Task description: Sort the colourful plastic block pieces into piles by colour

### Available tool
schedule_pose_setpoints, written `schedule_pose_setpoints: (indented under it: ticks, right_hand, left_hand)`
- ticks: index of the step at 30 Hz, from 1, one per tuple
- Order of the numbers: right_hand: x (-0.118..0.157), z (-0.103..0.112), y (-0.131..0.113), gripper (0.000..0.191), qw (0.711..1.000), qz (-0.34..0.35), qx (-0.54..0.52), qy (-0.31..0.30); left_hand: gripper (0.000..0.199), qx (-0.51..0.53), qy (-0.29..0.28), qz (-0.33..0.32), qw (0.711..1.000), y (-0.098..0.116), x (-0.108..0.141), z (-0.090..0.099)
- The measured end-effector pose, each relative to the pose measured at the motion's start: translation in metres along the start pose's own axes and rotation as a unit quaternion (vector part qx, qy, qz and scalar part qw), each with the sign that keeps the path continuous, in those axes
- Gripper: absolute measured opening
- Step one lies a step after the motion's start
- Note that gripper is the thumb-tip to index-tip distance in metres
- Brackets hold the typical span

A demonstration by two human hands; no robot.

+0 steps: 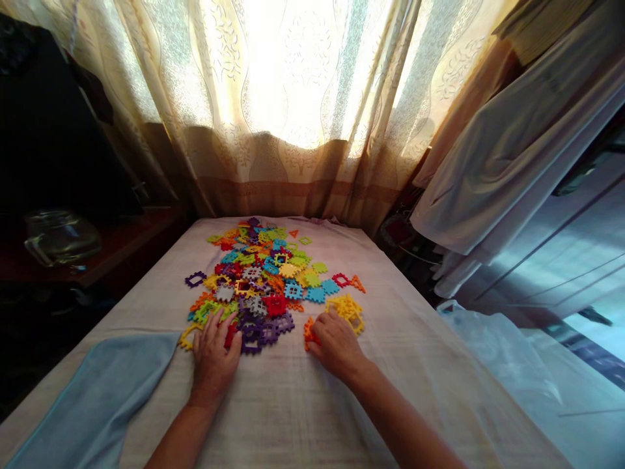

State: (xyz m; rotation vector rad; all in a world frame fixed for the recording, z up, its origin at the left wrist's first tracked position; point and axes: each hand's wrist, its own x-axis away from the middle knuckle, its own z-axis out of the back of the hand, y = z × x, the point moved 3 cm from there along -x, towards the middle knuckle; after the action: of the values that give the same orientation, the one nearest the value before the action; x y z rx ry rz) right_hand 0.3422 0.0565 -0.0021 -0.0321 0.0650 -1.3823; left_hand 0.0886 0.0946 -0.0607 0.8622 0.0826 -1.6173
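Note:
A heap of colourful plastic interlocking pieces (pixel 258 273) is spread along the cloth-covered table (pixel 288 404). My left hand (pixel 215 352) rests on the heap's near left edge with its fingers apart, touching green and red pieces. Under and beside it lie a yellow frame piece (pixel 185 339) and a cluster of purple pieces (pixel 263 332). To the right, my right hand (pixel 336 342) has its fingers closed on orange interlocking pieces (pixel 308 332); how many is partly hidden by the fingers. Just beyond that hand sits a small pile of yellow pieces (pixel 349 307).
A light blue cloth (pixel 107 384) covers the table's front left. Left of the table, a glass jug (pixel 61 238) stands on a dark shelf. Curtains (pixel 293 163) hang behind. Draped clothes (pixel 493 150) and a clear plastic bag (pixel 498 345) are on the right.

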Motion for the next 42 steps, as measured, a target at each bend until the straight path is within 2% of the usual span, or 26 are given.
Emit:
schedule_pose_setpoints:
  ticks: [7,14,19,22,25,28,30,32,35,37,40,42]
  right_hand:
    - [-0.004,0.005,-0.003,0.021,1.000,-0.012,0.007,-0.017]
    - [0.000,-0.004,-0.005,0.023,0.998,-0.031,0.033,-0.048]
    - [-0.003,-0.006,-0.008,0.019,1.000,-0.018,0.010,-0.020]
    - [-0.009,0.006,0.014,0.016,0.998,-0.032,-0.033,0.038]
    - [-0.018,0.024,0.064,0.019,0.986,-0.125,-0.043,0.102]
    - [-0.026,0.028,0.123,0.024,0.961,-0.268,-0.002,0.069]
    - [-0.028,0.021,0.151,0.026,0.950,-0.311,0.020,0.023]
    - [-0.028,0.014,0.168,0.028,0.946,-0.322,0.031,-0.010]
    - [-0.028,0.009,0.176,0.034,0.948,-0.313,0.041,-0.037]
    - [-0.031,0.013,0.173,0.038,0.949,-0.310,0.052,-0.034]
    - [-0.047,0.024,0.160,0.035,0.959,-0.274,0.067,0.002]
    - [-0.066,0.026,0.147,0.035,0.972,-0.222,0.073,-0.016]
  left_hand:
    - [0.039,0.013,0.003,0.006,1.000,0.002,-0.001,0.002]
    - [0.042,-0.011,-0.014,0.000,1.000,0.004,-0.002,0.004]
    - [0.040,-0.007,-0.009,0.010,1.000,0.004,-0.001,0.003]
    - [0.039,-0.002,-0.007,0.008,1.000,0.002,0.000,0.003]
    - [0.039,-0.003,-0.003,0.007,1.000,0.001,0.000,0.002]
    - [0.038,-0.001,0.002,0.006,1.000,0.001,0.000,0.001]
    - [0.037,0.001,0.003,0.004,1.000,0.000,0.000,0.000]
    - [0.038,0.002,0.003,0.002,1.000,-0.001,0.000,-0.001]
    - [0.038,0.000,0.001,-0.002,1.000,-0.002,0.000,0.000]
    - [0.039,-0.002,-0.001,-0.005,1.000,-0.002,0.000,0.000]
    - [0.040,-0.006,-0.008,-0.004,1.000,-0.001,0.000,0.000]
    - [0.039,-0.009,-0.011,-0.001,1.000,-0.001,0.001,-0.001]
